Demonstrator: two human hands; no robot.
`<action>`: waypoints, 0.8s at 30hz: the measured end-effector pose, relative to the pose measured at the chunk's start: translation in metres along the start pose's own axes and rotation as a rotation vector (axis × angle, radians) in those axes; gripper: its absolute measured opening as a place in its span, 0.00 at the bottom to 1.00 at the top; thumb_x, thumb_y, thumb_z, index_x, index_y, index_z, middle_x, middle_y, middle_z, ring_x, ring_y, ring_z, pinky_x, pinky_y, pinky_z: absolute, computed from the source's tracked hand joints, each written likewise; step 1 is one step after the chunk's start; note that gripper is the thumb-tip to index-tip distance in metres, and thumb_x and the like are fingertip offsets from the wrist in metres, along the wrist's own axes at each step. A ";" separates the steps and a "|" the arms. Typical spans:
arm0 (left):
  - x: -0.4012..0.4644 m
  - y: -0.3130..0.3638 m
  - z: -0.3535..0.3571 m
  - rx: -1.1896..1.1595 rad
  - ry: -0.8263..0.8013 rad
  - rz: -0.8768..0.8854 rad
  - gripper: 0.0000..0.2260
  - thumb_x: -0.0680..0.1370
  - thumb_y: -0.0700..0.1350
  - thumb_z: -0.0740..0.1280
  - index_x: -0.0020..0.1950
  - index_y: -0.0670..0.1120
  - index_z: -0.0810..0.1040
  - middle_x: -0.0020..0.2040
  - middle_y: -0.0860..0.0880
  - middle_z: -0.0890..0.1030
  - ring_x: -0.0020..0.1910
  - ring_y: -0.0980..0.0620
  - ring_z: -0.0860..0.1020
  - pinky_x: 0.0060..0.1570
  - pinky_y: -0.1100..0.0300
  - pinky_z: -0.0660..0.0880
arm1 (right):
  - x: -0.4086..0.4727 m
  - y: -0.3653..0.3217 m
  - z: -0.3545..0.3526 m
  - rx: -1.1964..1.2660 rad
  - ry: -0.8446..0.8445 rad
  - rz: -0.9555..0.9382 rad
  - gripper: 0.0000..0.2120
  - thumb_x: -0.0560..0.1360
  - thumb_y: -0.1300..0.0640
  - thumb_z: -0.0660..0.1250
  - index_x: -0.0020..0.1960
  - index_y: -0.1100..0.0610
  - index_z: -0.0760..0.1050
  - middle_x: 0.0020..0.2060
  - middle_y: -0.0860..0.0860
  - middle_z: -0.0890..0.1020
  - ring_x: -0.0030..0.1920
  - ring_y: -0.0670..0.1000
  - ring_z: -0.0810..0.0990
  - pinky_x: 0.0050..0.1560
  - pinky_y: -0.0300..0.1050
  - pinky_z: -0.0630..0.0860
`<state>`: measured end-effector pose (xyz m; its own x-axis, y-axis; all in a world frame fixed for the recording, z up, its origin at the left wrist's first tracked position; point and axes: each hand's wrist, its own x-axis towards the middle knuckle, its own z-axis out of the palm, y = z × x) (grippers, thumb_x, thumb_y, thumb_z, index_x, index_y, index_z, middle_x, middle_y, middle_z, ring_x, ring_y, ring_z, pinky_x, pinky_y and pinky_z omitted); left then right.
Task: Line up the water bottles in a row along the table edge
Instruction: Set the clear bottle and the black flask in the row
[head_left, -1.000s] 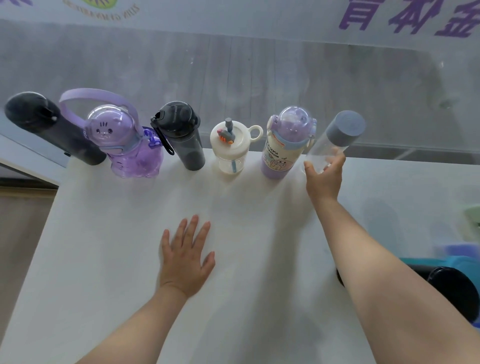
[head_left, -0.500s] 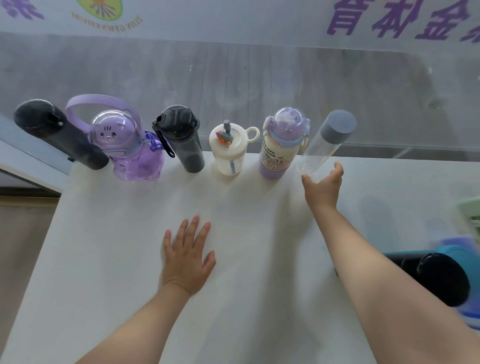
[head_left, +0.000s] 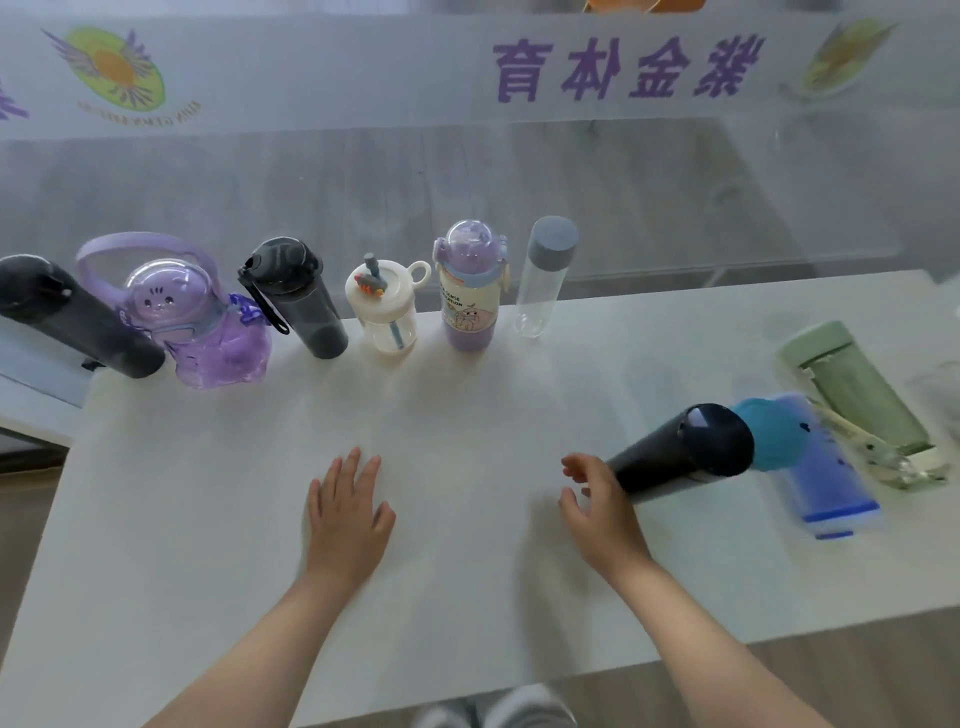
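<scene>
The dark flask (head_left: 680, 454) stands just right of the right hand (head_left: 597, 506), whose loosely curled fingers hold nothing; the left hand (head_left: 345, 519) lies flat on the desk (head_left: 467, 597), farther off.

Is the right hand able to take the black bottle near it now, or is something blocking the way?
Probably yes. The right hand is open beside the base of the black bottle, with nothing between them. The blue bottle stands behind it, out of the way.

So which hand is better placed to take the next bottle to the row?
Probably the right hand: it is already beside the dark bottle, fingers loosely curled towards it. The left hand lies flat on the table, farther from the remaining bottles.
</scene>
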<state>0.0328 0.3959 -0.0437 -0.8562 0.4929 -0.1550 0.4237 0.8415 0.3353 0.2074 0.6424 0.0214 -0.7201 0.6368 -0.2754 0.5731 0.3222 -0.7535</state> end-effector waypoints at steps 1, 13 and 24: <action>-0.004 0.005 0.004 0.004 -0.012 0.024 0.32 0.70 0.54 0.50 0.72 0.47 0.68 0.75 0.44 0.65 0.74 0.43 0.61 0.72 0.41 0.53 | -0.011 0.007 -0.005 -0.011 -0.023 0.021 0.13 0.77 0.63 0.64 0.60 0.54 0.73 0.54 0.47 0.77 0.55 0.45 0.74 0.59 0.43 0.72; 0.000 0.101 0.035 0.068 -0.123 0.335 0.28 0.71 0.50 0.56 0.71 0.48 0.66 0.72 0.43 0.69 0.71 0.45 0.61 0.70 0.48 0.53 | -0.036 0.049 -0.038 0.136 0.190 0.270 0.25 0.74 0.49 0.72 0.64 0.52 0.63 0.57 0.47 0.73 0.55 0.50 0.75 0.55 0.48 0.75; 0.006 0.124 0.055 0.104 -0.080 0.297 0.27 0.77 0.52 0.54 0.76 0.47 0.62 0.77 0.46 0.61 0.75 0.45 0.59 0.72 0.45 0.52 | 0.014 0.052 -0.028 0.319 0.235 0.187 0.27 0.70 0.43 0.68 0.64 0.50 0.62 0.55 0.49 0.76 0.55 0.50 0.79 0.56 0.56 0.78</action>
<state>0.0961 0.5156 -0.0547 -0.6661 0.7329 -0.1383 0.6834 0.6740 0.2805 0.2378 0.6872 -0.0050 -0.4859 0.8176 -0.3089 0.5091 -0.0225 -0.8604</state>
